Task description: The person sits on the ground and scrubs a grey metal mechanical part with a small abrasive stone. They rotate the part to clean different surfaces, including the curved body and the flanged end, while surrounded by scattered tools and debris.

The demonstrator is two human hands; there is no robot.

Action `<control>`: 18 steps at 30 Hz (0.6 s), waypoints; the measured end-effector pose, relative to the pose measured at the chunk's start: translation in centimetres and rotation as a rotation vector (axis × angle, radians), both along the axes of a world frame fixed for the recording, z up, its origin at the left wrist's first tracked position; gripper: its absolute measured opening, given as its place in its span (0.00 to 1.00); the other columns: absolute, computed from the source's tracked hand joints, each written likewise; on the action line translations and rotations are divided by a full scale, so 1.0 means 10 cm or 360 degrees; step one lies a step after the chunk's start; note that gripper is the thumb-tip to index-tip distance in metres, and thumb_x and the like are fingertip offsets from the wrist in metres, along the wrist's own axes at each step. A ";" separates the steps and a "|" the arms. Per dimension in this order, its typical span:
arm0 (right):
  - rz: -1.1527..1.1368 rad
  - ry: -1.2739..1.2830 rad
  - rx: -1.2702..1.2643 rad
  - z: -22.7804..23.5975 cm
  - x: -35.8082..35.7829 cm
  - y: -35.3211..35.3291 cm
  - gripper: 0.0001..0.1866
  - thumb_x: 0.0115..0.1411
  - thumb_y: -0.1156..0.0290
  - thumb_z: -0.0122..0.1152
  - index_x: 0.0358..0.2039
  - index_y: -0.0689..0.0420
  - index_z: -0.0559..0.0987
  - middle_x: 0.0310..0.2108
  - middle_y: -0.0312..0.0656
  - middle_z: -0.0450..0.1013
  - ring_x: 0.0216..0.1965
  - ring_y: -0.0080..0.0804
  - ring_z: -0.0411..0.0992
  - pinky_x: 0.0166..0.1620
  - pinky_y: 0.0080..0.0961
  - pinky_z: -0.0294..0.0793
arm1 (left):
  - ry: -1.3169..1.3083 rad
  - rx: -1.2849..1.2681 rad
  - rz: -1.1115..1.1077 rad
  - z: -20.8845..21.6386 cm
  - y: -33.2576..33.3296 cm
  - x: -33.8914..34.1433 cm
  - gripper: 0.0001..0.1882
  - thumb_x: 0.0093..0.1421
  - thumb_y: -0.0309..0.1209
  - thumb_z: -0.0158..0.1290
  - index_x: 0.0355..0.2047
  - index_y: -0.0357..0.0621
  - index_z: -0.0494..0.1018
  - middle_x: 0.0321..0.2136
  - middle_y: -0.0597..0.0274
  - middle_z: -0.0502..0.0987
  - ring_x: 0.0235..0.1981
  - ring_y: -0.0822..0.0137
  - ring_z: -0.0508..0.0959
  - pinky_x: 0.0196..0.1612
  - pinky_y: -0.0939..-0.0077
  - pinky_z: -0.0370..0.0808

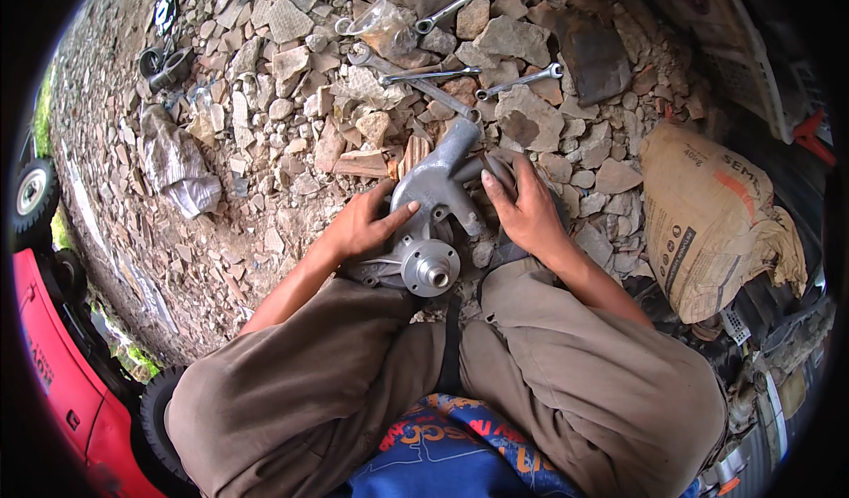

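Observation:
A grey cast-metal water pump [431, 182], with pipe-like branches and a round shiny hub flange, sits in front of my knees, its flange turned up toward me. My left hand [364, 222] grips its left side, thumb on top and the other fingers partly hidden beneath. On the opposite side my right hand [531, 206] is closed around a dark, rounded pipe end of the pump, with the thumb along it. Just beyond the pump, a large grey wrench [416, 82] lies on the stones, its near end close to the upper pipe.
Smaller wrenches [520, 81] and a clear plastic cup [382, 25] lie on broken stone and tile. A brown paper sack [707, 224] stands at right. A crumpled grey cloth [179, 162] lies at left, with a red vehicle [66, 374] beyond my left knee.

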State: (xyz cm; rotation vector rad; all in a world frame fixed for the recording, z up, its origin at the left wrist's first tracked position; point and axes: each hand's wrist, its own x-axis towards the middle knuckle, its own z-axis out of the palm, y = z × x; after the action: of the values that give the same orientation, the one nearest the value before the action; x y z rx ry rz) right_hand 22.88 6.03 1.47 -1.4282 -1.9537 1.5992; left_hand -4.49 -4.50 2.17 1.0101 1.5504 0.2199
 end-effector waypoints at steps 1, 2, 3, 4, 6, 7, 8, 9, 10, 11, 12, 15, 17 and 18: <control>-0.0035 0.0035 0.0051 -0.02 -0.01 0.02 0.24 0.74 0.59 0.58 0.60 0.64 0.70 0.52 0.62 0.73 0.53 0.60 0.75 0.56 0.47 0.74 | 0.0144 -0.0023 -0.0068 0.03 0.01 0.03 0.35 0.68 0.57 0.55 0.56 0.33 0.74 0.39 0.33 0.83 0.42 0.44 0.85 0.48 0.53 0.80; -0.0070 0.0070 0.0103 -0.04 -0.01 0.04 0.23 0.74 0.60 0.57 0.61 0.64 0.69 0.53 0.62 0.72 0.54 0.61 0.74 0.57 0.47 0.73 | 0.0287 -0.0046 -0.0136 0.06 0.01 0.05 0.35 0.68 0.56 0.55 0.57 0.33 0.73 0.36 0.34 0.83 0.40 0.43 0.86 0.45 0.52 0.80; -0.0104 0.0105 0.0154 -0.06 -0.02 0.07 0.23 0.75 0.61 0.56 0.61 0.64 0.69 0.54 0.63 0.72 0.54 0.61 0.73 0.57 0.48 0.73 | 0.0431 -0.0070 -0.0204 0.10 0.01 0.09 0.35 0.68 0.56 0.56 0.57 0.32 0.73 0.34 0.34 0.83 0.37 0.41 0.86 0.42 0.52 0.81; -0.0074 0.0085 0.0227 -0.09 -0.03 0.11 0.21 0.76 0.64 0.53 0.62 0.65 0.68 0.56 0.63 0.70 0.56 0.62 0.72 0.58 0.48 0.72 | 0.0617 0.0013 -0.0278 0.16 0.03 0.14 0.33 0.68 0.57 0.55 0.50 0.33 0.76 0.26 0.35 0.81 0.31 0.35 0.83 0.35 0.48 0.80; -0.0071 0.0066 0.0357 -0.12 -0.05 0.20 0.23 0.77 0.61 0.52 0.63 0.65 0.69 0.58 0.61 0.71 0.59 0.56 0.72 0.63 0.44 0.69 | 0.0751 0.0025 -0.0358 0.15 0.03 0.16 0.32 0.67 0.58 0.55 0.45 0.35 0.76 0.24 0.38 0.81 0.28 0.37 0.83 0.34 0.48 0.79; -0.0069 0.0057 0.0421 -0.13 -0.07 0.24 0.24 0.77 0.59 0.51 0.64 0.65 0.70 0.59 0.60 0.71 0.61 0.54 0.72 0.65 0.42 0.68 | 0.0819 0.0031 -0.0398 0.16 0.03 0.17 0.31 0.67 0.58 0.55 0.43 0.36 0.76 0.23 0.39 0.81 0.27 0.38 0.83 0.33 0.48 0.79; -0.0146 0.0118 0.0480 -0.17 -0.08 0.26 0.24 0.77 0.61 0.53 0.63 0.66 0.70 0.59 0.60 0.72 0.61 0.55 0.72 0.65 0.43 0.68 | 0.0843 0.0037 -0.0419 0.16 0.04 0.19 0.31 0.67 0.58 0.56 0.42 0.37 0.76 0.22 0.40 0.80 0.27 0.38 0.83 0.32 0.48 0.79; -0.0132 0.0130 0.0514 -0.19 -0.10 0.28 0.22 0.76 0.63 0.54 0.63 0.64 0.71 0.56 0.58 0.73 0.57 0.55 0.73 0.62 0.44 0.71 | 0.0867 0.0043 -0.0441 0.18 0.07 0.20 0.30 0.67 0.58 0.56 0.40 0.37 0.76 0.22 0.40 0.80 0.26 0.39 0.83 0.32 0.48 0.79; -0.0118 0.0144 0.0547 -0.20 -0.12 0.32 0.20 0.75 0.66 0.55 0.62 0.63 0.72 0.53 0.57 0.73 0.54 0.56 0.75 0.58 0.45 0.73 | 0.0893 0.0048 -0.0461 0.18 0.08 0.20 0.30 0.67 0.59 0.57 0.39 0.38 0.76 0.22 0.41 0.80 0.25 0.39 0.82 0.32 0.49 0.79; -0.0103 0.0158 0.0581 -0.20 -0.13 0.33 0.19 0.74 0.68 0.56 0.61 0.61 0.73 0.50 0.55 0.73 0.51 0.57 0.76 0.55 0.45 0.75 | 0.0916 0.0121 -0.0445 0.18 0.09 0.20 0.29 0.66 0.57 0.57 0.41 0.38 0.76 0.23 0.42 0.81 0.27 0.40 0.83 0.33 0.50 0.79; -0.0027 0.0163 0.0567 -0.21 -0.15 0.32 0.18 0.73 0.68 0.57 0.60 0.59 0.75 0.49 0.54 0.74 0.49 0.56 0.77 0.53 0.45 0.77 | 0.0939 0.0193 -0.0428 0.17 0.10 0.20 0.28 0.66 0.56 0.58 0.42 0.38 0.76 0.25 0.42 0.81 0.28 0.41 0.83 0.34 0.50 0.80; 0.0193 0.0103 0.0552 -0.18 -0.27 0.16 0.16 0.69 0.69 0.62 0.56 0.49 0.82 0.46 0.51 0.74 0.41 0.53 0.79 0.42 0.44 0.82 | 0.0832 0.0598 -0.0308 0.08 0.19 0.16 0.28 0.66 0.53 0.61 0.50 0.38 0.75 0.35 0.43 0.82 0.35 0.42 0.84 0.38 0.51 0.80; 0.0524 -0.0063 0.0616 -0.19 -0.31 0.02 0.19 0.66 0.71 0.63 0.58 0.47 0.81 0.45 0.51 0.74 0.39 0.55 0.79 0.41 0.46 0.83 | 0.0736 0.0704 -0.0285 0.02 0.26 0.15 0.30 0.65 0.51 0.62 0.55 0.38 0.73 0.43 0.44 0.82 0.40 0.42 0.84 0.41 0.51 0.81; 0.0445 -0.0095 0.0630 -0.20 -0.31 0.04 0.20 0.65 0.71 0.64 0.58 0.46 0.81 0.44 0.51 0.74 0.39 0.54 0.79 0.40 0.46 0.83 | 0.0702 0.0653 -0.0322 -0.01 0.30 0.18 0.31 0.66 0.50 0.62 0.58 0.39 0.71 0.46 0.43 0.80 0.42 0.42 0.83 0.42 0.51 0.81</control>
State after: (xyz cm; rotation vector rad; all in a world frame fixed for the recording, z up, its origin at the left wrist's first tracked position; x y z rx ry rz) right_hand 19.76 6.47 -0.57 -1.0959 -2.4215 1.1780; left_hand -2.71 -1.52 2.11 1.6122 1.8226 0.1847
